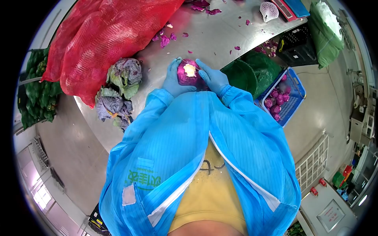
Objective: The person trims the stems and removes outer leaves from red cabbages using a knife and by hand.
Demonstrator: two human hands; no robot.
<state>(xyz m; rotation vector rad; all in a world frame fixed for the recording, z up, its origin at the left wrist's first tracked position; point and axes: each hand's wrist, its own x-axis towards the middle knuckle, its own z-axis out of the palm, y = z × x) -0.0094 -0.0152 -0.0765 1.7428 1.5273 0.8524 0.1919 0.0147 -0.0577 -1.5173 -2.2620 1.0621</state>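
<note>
Head view | 12 o'clock: cabbage [187, 77], apparently steadying step | left hand [172, 80] cupped, fingers together; right hand [214, 78] beside — pinch unclear | next needs: even support

The top edge cut off the red mesh sack [106, 43], and the underside of the purple cabbage [187, 78] was hidden. The right sleeve [246, 103] covered part of the green tub [239, 74]; the wall sign's [330, 215] writing was too small to read.

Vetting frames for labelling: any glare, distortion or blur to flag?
Head view: heavy fisheye, black corners, torso stretched; glare streaks on the steel table, shine on the red mesh sack; window blown out; cabbage reads clearly, small wall print doesn't.
</note>
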